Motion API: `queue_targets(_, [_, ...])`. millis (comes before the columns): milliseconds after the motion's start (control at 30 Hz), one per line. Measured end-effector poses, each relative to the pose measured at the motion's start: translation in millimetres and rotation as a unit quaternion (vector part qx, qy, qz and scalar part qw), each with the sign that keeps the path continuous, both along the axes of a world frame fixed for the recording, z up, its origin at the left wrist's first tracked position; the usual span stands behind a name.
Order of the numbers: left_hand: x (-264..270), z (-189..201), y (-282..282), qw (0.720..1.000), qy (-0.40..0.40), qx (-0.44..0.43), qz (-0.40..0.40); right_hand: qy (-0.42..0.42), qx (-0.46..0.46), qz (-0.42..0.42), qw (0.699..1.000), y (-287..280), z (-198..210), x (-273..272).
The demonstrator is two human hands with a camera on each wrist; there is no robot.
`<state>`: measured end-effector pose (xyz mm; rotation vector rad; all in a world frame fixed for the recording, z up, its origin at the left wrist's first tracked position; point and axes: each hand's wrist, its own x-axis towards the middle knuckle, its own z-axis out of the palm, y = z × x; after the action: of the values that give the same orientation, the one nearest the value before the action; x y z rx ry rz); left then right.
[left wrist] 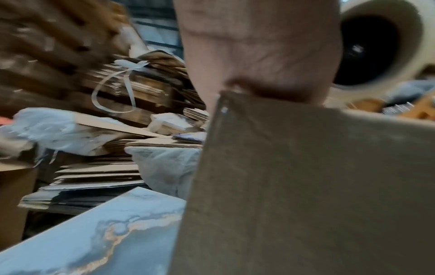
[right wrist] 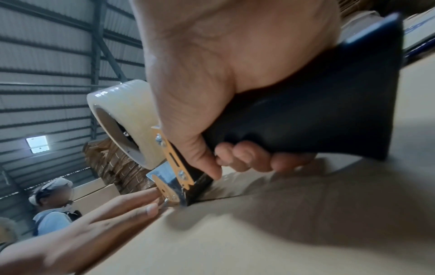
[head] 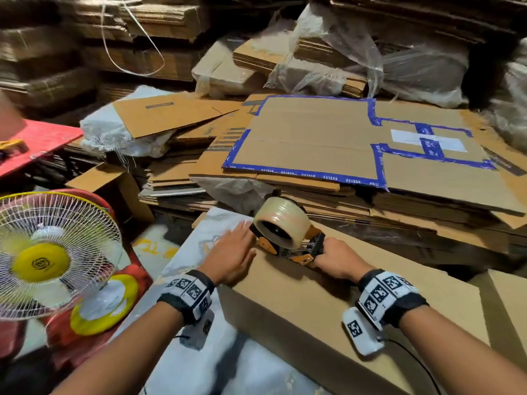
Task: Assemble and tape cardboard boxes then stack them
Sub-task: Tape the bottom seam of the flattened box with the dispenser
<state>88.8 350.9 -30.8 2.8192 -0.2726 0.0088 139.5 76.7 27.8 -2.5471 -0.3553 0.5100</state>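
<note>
A box [head: 328, 297] is seen at 6 o'clock in the head view, lying on a marbled sheet [head: 199, 363]. A tape gun [head: 288, 238] is pressed onto the box top at its far end, at the flap seam. The black handle is gripped by the right hand [head: 339, 259], fingers curled round it; the clear tape roll [head: 281, 225] sits on the gun's far side. The left hand [head: 232, 252] is laid flat on the box's left edge, fingers straight and together, fingertips just beside the gun's nose. Flattened cartons [head: 356, 143], one edged with blue tape, are stacked at 12 to 2 o'clock. A fan [head: 48, 252] stands at 9 o'clock
</note>
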Motion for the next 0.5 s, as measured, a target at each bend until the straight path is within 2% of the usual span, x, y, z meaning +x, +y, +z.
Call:
queue_targets(100, [5, 0, -7, 0.998, -0.019, 0.032, -0.053, -0.005, 0.000, -0.001, 1.000, 0, 0, 0])
queue_targets(267, [14, -1, 6, 0.992, 0.024, 0.112, -0.045, 0.000, 0.006, 0.003, 1.000, 14, 5, 1])
queue_targets(367, [29, 5, 23, 0.989, 0.018, 0.138, -0.044, -0.003, 0.012, 0.006, 1.000, 34, 8, 5])
queue_targets(500, [43, 5, 39, 0.989, 0.003, 0.133, -0.061, 0.008, 0.016, -0.006, 1.000, 50, 10, 11])
